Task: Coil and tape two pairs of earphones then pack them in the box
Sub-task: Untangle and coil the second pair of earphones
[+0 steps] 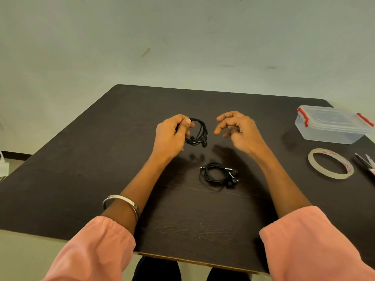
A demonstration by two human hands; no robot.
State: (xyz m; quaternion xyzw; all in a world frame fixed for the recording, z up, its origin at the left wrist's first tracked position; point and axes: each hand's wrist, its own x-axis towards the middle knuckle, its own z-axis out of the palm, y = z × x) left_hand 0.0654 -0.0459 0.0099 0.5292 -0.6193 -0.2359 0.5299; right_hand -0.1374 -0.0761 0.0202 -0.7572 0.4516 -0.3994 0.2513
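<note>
Left hand [169, 132] pinches one coil [197, 131] to keep its loops; right hand [236, 128] loose, empty, free for tape [330, 166] at the desk's right edge.

the scissors [366, 162] run off the right edge, only blades and part of a handle showing. the left hand [170, 134] covers part of the coiled earphones [197, 131] it grips. a white object [4, 166] at the left edge is cut off and unidentifiable.

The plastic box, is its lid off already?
No, the clear lid sits on the plastic box, with its red clips at both ends.
</note>
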